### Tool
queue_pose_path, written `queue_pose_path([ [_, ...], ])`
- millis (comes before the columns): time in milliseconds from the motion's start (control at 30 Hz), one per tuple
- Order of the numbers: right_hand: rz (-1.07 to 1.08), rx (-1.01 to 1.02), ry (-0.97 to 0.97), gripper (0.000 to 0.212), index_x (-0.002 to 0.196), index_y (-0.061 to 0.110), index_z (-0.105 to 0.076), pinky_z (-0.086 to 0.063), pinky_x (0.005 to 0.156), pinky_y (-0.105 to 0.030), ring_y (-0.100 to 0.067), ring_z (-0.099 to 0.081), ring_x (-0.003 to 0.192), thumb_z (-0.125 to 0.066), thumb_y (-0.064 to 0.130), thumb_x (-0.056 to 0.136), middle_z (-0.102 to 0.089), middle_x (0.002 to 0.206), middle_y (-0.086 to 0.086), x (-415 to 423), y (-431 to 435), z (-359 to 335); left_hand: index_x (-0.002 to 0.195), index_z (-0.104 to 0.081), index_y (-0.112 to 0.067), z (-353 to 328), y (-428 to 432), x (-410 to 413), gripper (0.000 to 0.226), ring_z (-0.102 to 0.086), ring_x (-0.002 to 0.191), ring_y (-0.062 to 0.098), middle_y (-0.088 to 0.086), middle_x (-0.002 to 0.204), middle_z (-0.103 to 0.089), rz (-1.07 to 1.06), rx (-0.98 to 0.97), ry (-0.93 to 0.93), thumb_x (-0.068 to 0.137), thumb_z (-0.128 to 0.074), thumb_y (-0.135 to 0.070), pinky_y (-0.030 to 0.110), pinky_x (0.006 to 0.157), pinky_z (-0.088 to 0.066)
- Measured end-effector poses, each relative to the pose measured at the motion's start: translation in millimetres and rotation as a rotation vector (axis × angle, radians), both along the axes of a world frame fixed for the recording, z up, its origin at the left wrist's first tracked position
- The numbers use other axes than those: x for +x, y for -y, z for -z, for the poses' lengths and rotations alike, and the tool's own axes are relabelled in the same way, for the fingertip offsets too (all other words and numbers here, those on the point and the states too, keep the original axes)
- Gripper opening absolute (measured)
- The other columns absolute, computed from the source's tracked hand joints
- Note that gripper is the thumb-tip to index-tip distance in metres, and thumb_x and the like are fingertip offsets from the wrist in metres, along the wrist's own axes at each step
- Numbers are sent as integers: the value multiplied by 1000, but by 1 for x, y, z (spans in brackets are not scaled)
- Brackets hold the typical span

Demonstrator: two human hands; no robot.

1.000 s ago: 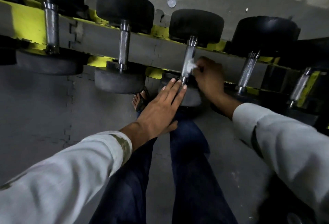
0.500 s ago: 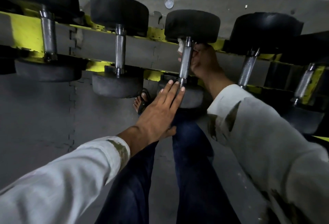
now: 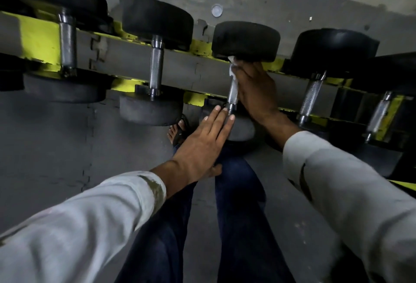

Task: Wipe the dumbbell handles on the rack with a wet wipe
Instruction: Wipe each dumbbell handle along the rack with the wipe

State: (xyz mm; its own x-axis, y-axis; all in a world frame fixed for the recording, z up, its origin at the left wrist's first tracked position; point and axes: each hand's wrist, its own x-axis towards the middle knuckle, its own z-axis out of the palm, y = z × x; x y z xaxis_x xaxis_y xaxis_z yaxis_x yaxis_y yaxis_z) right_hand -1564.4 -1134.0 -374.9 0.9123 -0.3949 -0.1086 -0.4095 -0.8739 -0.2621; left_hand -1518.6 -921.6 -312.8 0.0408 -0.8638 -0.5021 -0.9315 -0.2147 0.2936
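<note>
Several black dumbbells lie across a yellow and grey rack point(image 3: 184, 73). My right hand point(image 3: 254, 89) wraps around the upper part of the third dumbbell's knurled steel handle point(image 3: 233, 94), pressing a white wet wipe point(image 3: 231, 71) against it just below the far black head point(image 3: 246, 39). My left hand point(image 3: 204, 143) lies flat with straight fingers on the near head point(image 3: 242, 128) of the same dumbbell, fingertips by the handle's lower collar. Most of the wipe is hidden under my fingers.
Two dumbbell handles point(image 3: 156, 66) point(image 3: 67, 42) stand to the left, two more point(image 3: 311, 97) point(image 3: 380, 114) to the right. Below the rack is a grey floor mat point(image 3: 56, 147), with my legs in dark trousers point(image 3: 236, 215) and a sandalled foot point(image 3: 177, 130).
My right hand slid with the wipe from the middle of the handle up to its far end under the black head. My left hand stayed on the near head.
</note>
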Motion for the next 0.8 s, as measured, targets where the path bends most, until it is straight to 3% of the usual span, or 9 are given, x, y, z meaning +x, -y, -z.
queue_pose_path([
  [167,-140,-118,-122,49,145,7,-45,-38,114,-38,-24,-25,150,-42,10,96,-36,159,-7,-6,1,-1,160,14,2,-1,0,-1,135,12,156,41,26,168,8,-6,-4,1,78,-68,-69,50,128,-14],
  [267,-363,-215,-274,31,121,3,-62,-51,95,-42,-31,-45,135,-45,10,95,-58,133,-15,8,4,6,160,12,2,-2,0,-1,137,11,156,41,26,168,6,-11,-5,-13,76,-70,-69,50,127,-17],
  [367,-519,-328,-557,21,92,19,-74,-49,67,-28,-23,-64,98,-55,20,83,-69,94,-1,39,-4,-13,160,13,2,-3,1,0,137,11,156,41,26,168,7,-1,2,-7,77,-70,-68,50,127,-17],
  [433,-594,-293,-646,23,100,18,-73,-50,76,-32,-25,-64,102,-54,18,89,-71,102,-3,49,-11,-19,160,14,2,-4,1,-2,134,12,156,41,27,168,9,0,13,-11,79,-70,-66,50,127,-18],
  [500,-724,-123,-748,24,109,14,-68,-51,80,-38,-31,-62,110,-49,19,96,-68,114,-10,47,-15,-22,159,14,2,-6,0,-2,132,12,156,42,28,167,11,2,18,-8,81,-70,-63,50,127,-18],
  [600,-780,-48,-641,24,105,14,-66,-51,70,-35,-30,-62,107,-45,22,95,-66,112,-9,36,9,-25,158,19,3,-7,-3,-2,131,14,155,44,31,164,22,45,26,30,84,-66,-63,52,127,-15],
  [733,-572,-125,-307,23,106,13,-69,-48,78,-33,-27,-54,111,-49,17,98,-63,112,-6,26,37,-21,157,20,3,-5,-3,3,126,15,155,45,31,164,22,78,21,43,88,-61,-63,52,127,-14],
  [800,-630,-99,-244,19,96,16,-69,-43,69,-33,-25,-54,102,-50,15,94,-62,101,-3,16,20,-22,157,20,3,-4,-4,6,125,13,155,44,30,165,20,87,19,41,87,-62,-61,52,127,-15],
])
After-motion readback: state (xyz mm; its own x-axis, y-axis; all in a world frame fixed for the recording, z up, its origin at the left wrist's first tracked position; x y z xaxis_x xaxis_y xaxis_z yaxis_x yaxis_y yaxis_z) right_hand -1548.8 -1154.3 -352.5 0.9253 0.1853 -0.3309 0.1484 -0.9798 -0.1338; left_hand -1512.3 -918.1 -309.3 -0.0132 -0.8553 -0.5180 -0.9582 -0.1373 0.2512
